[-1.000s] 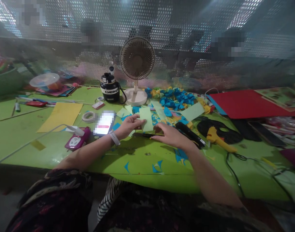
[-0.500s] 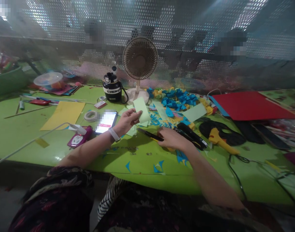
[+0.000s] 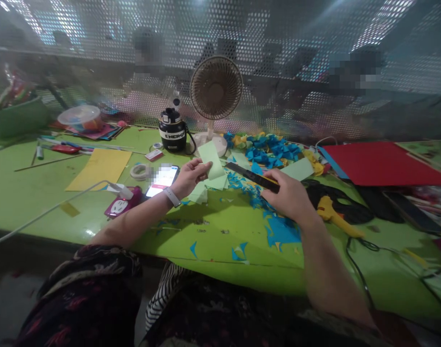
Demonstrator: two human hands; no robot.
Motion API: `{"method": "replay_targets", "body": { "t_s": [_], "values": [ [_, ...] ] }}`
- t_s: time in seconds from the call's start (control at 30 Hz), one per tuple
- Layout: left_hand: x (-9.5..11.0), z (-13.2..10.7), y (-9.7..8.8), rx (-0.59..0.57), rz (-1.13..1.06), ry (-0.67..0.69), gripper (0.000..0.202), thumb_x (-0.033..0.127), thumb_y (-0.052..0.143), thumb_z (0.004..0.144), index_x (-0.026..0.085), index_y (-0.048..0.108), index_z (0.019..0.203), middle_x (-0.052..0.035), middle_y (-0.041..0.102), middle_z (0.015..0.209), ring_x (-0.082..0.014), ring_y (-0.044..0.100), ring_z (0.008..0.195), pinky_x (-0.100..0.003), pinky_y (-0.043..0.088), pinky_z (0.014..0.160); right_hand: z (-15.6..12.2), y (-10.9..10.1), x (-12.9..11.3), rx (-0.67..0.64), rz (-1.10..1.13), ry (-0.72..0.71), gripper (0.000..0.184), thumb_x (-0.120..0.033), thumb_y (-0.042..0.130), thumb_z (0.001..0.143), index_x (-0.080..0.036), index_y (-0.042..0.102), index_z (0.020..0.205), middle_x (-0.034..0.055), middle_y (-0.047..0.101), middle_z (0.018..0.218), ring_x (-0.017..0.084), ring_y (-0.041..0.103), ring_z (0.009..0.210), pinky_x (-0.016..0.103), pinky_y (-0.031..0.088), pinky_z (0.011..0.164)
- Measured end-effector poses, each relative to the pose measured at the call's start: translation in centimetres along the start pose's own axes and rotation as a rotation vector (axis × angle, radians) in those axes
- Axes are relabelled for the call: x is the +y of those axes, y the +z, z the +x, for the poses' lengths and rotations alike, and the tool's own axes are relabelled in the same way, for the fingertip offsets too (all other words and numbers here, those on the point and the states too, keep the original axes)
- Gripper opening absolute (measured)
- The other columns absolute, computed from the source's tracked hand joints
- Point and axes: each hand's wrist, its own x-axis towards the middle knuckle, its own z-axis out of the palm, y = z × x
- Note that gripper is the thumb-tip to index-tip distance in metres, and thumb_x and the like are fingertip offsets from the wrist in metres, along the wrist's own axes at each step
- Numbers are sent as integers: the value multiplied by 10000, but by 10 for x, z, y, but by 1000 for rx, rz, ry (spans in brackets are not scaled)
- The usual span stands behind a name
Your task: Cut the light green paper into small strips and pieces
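Observation:
My left hand (image 3: 194, 174) pinches a pale green paper strip (image 3: 212, 159), holding it upright above other green paper pieces (image 3: 217, 182). A white band circles the left wrist. In my right hand (image 3: 287, 195) is a slim black tool with yellow trim (image 3: 252, 177), raised off the table. Its far end points left towards the paper strip without touching it; its exact kind is unclear. Blue paper scraps (image 3: 254, 197) and a cut blue sheet (image 3: 282, 231) lie beside and below the right hand.
A fan (image 3: 216, 89) and black bottle (image 3: 172, 132) stand at the back. Left are a phone (image 3: 162, 180), tape roll (image 3: 139, 171) and purple power socket (image 3: 120, 206). Right are a yellow glue gun (image 3: 336, 217) and red sheet (image 3: 382, 161). Folded blue pieces (image 3: 267, 152) lie behind.
My right hand has lifted the black-and-yellow tool off the table and moved up and right with it. The left hand keeps the green strip in nearly the same pose. The view has shifted slightly.

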Motion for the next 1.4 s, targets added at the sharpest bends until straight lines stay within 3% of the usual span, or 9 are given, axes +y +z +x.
{"method": "replay_targets", "body": {
  "t_s": [0.4, 1.03, 1.2, 1.4],
  "values": [
    [-4, 0, -3, -37, 25, -8, 395, 342, 897, 618, 141, 701, 897, -21, 738, 797, -88, 668, 668, -201, 548, 657, -1, -1, -4, -46, -40, 21, 286, -203, 576, 741, -239, 639, 1018, 75, 737, 1082, 300, 669, 933, 360, 478, 758],
    [-2, -1, -2, -33, 44, -13, 421, 361, 906, 594, 141, 704, 891, -29, 740, 807, -91, 667, 668, -206, 541, 655, -2, -2, -1, -60, -45, 7, 289, -228, 563, 751, -233, 638, 1030, 78, 729, 1073, 298, 658, 933, 352, 470, 758],
    [-4, -1, -3, -46, 58, 3, 391, 362, 895, 622, 140, 704, 882, -15, 724, 779, -71, 635, 629, -182, 523, 616, -2, -1, -3, -111, -70, -7, 281, -232, 552, 752, -235, 641, 1018, 72, 726, 1014, 279, 657, 871, 335, 458, 712],
    [-3, -4, 0, -48, 91, -26, 383, 367, 894, 619, 143, 693, 855, 1, 705, 730, -65, 616, 597, -184, 512, 590, -2, 3, -5, -186, -79, -21, 328, -206, 541, 748, -220, 647, 1059, 92, 726, 1071, 308, 658, 960, 366, 474, 769]
  ]
}}
